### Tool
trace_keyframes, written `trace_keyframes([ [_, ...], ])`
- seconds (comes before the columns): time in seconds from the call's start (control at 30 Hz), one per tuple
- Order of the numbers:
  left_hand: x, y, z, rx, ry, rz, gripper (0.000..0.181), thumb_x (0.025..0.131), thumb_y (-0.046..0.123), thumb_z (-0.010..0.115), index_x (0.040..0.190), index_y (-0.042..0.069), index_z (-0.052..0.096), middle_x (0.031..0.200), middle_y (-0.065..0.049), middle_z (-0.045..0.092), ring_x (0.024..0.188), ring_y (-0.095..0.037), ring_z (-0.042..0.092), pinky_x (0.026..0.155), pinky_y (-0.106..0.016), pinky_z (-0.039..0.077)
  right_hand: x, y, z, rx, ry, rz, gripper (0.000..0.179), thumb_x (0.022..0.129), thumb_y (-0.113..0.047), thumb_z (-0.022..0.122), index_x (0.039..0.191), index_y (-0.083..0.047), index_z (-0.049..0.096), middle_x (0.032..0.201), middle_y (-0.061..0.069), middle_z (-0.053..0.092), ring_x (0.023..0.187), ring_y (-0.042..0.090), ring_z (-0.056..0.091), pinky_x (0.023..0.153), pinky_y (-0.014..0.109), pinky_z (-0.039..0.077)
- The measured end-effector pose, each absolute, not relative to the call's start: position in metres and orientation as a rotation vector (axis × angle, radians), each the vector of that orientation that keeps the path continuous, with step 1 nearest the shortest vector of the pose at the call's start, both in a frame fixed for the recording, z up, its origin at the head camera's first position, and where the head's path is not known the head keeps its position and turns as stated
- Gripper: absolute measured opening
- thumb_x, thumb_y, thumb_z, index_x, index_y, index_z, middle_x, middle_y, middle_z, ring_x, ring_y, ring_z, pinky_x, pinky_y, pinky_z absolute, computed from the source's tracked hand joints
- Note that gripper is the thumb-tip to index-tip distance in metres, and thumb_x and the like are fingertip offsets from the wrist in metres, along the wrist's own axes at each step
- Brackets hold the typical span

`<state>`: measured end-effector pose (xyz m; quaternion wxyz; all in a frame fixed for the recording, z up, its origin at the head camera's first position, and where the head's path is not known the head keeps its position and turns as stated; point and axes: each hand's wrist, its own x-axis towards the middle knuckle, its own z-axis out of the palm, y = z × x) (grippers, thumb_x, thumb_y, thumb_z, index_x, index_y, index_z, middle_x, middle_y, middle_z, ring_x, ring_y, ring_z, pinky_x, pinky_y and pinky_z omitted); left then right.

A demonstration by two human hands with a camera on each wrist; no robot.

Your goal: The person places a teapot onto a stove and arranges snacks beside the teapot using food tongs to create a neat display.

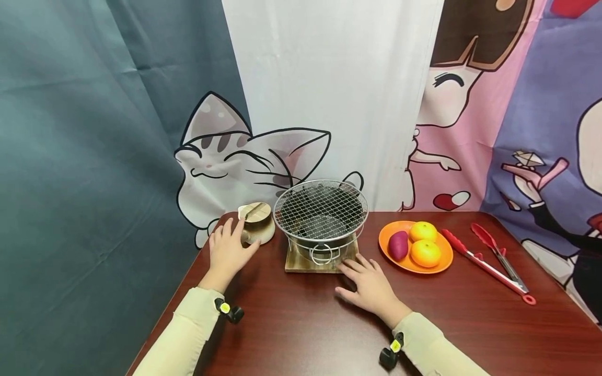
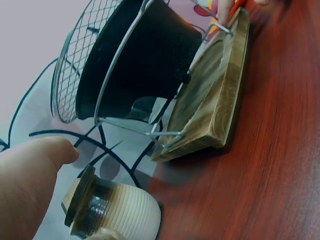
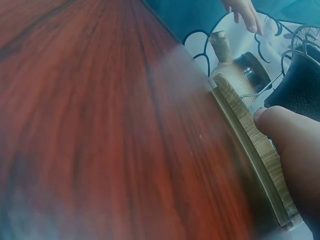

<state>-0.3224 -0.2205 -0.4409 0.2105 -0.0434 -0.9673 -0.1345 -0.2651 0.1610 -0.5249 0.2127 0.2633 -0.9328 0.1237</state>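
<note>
Brown-and-cream lidded ceramic pot (image 1: 259, 224) left of frame centre: apparently at the reaching step, with left grip (image 1: 229, 256) spread near it and right grip (image 1: 370, 287) spread by brown square wooden base (image 1: 305, 266) below centre, next probably calling for fingers curled round pot.

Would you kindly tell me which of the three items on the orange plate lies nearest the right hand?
It is the elongated purple item, leftmost on the plate, toward the right hand; the two round orange fruits lie farther right.

The stove (image 2: 142, 65) is black, its base (image 2: 215, 107) streaky brown, the pot (image 2: 120, 207) brown and cream, the plate (image 1: 403, 265) orange.
</note>
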Motion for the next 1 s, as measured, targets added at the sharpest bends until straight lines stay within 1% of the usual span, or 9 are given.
trace_keyframes([
  [0.27, -0.327, -0.23, -0.445, -0.025, -2.764, -0.41, 0.085, 0.086, 0.058, 0.064, 0.156, 0.016, 0.038, 0.155, -0.025, 0.032, 0.137, -0.049, 0.032, 0.111, -0.068, 0.02, -0.264, 0.154, -0.522, 0.72, -2.616, 0.331, 0.063, 0.084, -0.06, 0.07, 0.136, -0.024, 0.066, 0.139, 0.007, 0.062, 0.133, 0.045, 0.05, 0.103, 0.067, 0.038],
  [0.4, -0.332, -0.233, -0.445, 0.017, -2.793, -0.41, 0.084, 0.087, 0.058, 0.064, 0.156, 0.019, 0.037, 0.156, -0.025, 0.031, 0.137, -0.051, 0.033, 0.11, -0.07, 0.022, -0.263, 0.153, -0.523, 0.713, -2.624, 0.351, 0.064, 0.084, -0.06, 0.071, 0.136, -0.023, 0.067, 0.14, 0.009, 0.061, 0.132, 0.046, 0.05, 0.103, 0.066, 0.038],
  [0.6, -0.342, -0.232, -0.444, 0.051, -2.816, -0.446, 0.083, 0.087, 0.057, 0.065, 0.156, 0.022, 0.037, 0.156, -0.024, 0.031, 0.133, -0.052, 0.04, 0.107, -0.069, 0.028, -0.262, 0.156, -0.528, 0.68, -2.638, 0.382, 0.065, 0.083, -0.061, 0.07, 0.136, -0.025, 0.066, 0.142, 0.009, 0.059, 0.133, 0.048, 0.048, 0.105, 0.064, 0.038],
  [0.8, -0.35, -0.232, -0.448, 0.167, -2.857, -0.632, 0.085, 0.086, 0.06, 0.064, 0.158, 0.028, 0.031, 0.157, -0.019, 0.032, 0.127, -0.05, 0.048, 0.097, -0.07, 0.039, -0.262, 0.155, -0.531, 0.656, -2.631, 0.401, 0.064, 0.083, -0.061, 0.071, 0.136, -0.026, 0.066, 0.143, 0.009, 0.059, 0.134, 0.047, 0.048, 0.104, 0.063, 0.04],
  [0.9, -0.352, -0.234, -0.449, 0.222, -2.846, -0.733, 0.084, 0.086, 0.059, 0.066, 0.157, 0.03, 0.032, 0.155, -0.018, 0.035, 0.126, -0.048, 0.051, 0.092, -0.07, 0.042, -0.262, 0.154, -0.531, 0.663, -2.626, 0.408, 0.064, 0.083, -0.06, 0.071, 0.136, -0.026, 0.066, 0.142, 0.01, 0.059, 0.135, 0.047, 0.047, 0.103, 0.063, 0.041],
  [1.0, -0.354, -0.234, -0.452, 0.239, -2.829, -0.773, 0.082, 0.086, 0.056, 0.067, 0.155, 0.029, 0.034, 0.153, -0.018, 0.037, 0.125, -0.047, 0.052, 0.091, -0.07, 0.044, -0.262, 0.154, -0.532, 0.663, -2.624, 0.413, 0.064, 0.083, -0.059, 0.071, 0.137, -0.025, 0.066, 0.142, 0.011, 0.059, 0.135, 0.047, 0.046, 0.103, 0.064, 0.041],
])
